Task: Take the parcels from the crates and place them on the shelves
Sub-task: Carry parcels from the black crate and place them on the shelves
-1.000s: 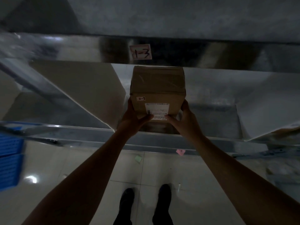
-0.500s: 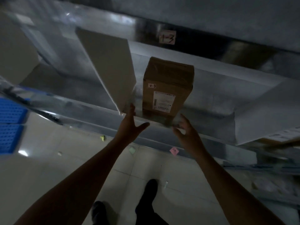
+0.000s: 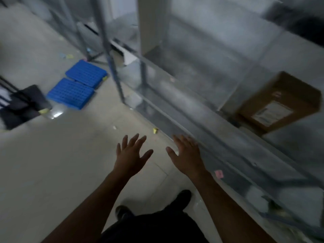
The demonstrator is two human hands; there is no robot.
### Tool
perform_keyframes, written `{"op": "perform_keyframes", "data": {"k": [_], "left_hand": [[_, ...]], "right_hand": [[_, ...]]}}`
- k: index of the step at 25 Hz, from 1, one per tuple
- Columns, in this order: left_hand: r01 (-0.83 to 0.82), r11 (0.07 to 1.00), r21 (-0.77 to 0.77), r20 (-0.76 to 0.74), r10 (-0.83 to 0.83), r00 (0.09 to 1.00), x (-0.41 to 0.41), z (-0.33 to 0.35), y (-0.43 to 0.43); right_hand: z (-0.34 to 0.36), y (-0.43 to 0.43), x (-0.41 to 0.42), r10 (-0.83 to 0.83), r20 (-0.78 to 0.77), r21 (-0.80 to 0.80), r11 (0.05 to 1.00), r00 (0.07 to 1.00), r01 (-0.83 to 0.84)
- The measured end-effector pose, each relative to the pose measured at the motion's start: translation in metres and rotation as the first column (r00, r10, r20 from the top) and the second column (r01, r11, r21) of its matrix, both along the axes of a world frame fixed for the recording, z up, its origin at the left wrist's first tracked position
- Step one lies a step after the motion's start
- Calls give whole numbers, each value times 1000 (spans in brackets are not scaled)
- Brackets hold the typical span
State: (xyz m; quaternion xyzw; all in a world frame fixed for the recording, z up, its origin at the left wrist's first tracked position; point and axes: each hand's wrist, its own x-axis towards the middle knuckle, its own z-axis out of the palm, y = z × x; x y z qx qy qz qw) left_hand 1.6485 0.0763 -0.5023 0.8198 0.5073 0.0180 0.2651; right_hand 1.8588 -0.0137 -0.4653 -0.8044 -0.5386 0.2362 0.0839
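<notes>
A brown cardboard parcel with a white label stands on the metal shelf at the right, next to a light divider panel. My left hand hovers over the floor with its fingers spread and nothing in it. My right hand is spread too, empty, near the shelf's front edge and well to the left of the parcel. Neither hand touches the parcel.
Two blue perforated crate panels lie flat on the pale floor at the left. A dark cart base stands beside them. Shelf uprights rise behind. Small paper scraps dot the floor. My shoes show below.
Both hands have let go of the parcel and drawn back from the shelf. The view has swung left, so the parcel now sits at the right and the blue panels have come into view.
</notes>
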Motion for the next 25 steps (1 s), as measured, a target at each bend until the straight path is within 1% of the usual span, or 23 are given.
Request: {"op": "perform_keyframes", "data": {"k": [3, 5, 8, 10, 13, 15, 18, 22, 25], "left_hand": [[-201, 979, 28, -10, 202, 979, -110, 8, 13], [-343, 938, 41, -8, 344, 939, -174, 15, 20], [-502, 865, 12, -3, 502, 865, -253, 28, 24], [-594, 804, 20, -5, 594, 805, -303, 33, 27], [-728, 683, 59, 25, 728, 685, -368, 37, 39], [-790, 607, 88, 41, 790, 612, -405, 38, 54], [-828, 543, 139, 38, 833, 552, -461, 44, 94], [-855, 485, 184, -4, 870, 493, -540, 65, 165], [-863, 454, 222, -30, 888, 459, -592, 84, 209]], "right_hand": [[4, 50, -98, 175, 31, 16, 984, 984, -176], [9, 80, -159, 277, 47, 20, 960, 960, -278], [20, 116, -237, 412, 28, 33, 910, 911, -413], [26, 144, -289, 522, 25, 37, 852, 853, -522], [35, 190, -363, 652, 31, 60, 756, 758, -652], [36, 223, -409, 722, 35, 88, 686, 691, -722], [31, 282, -475, 786, 24, 125, 611, 618, -782], [33, 376, -563, 834, 27, 165, 540, 551, -825], [41, 435, -611, 872, 49, 199, 469, 486, -861]]}}
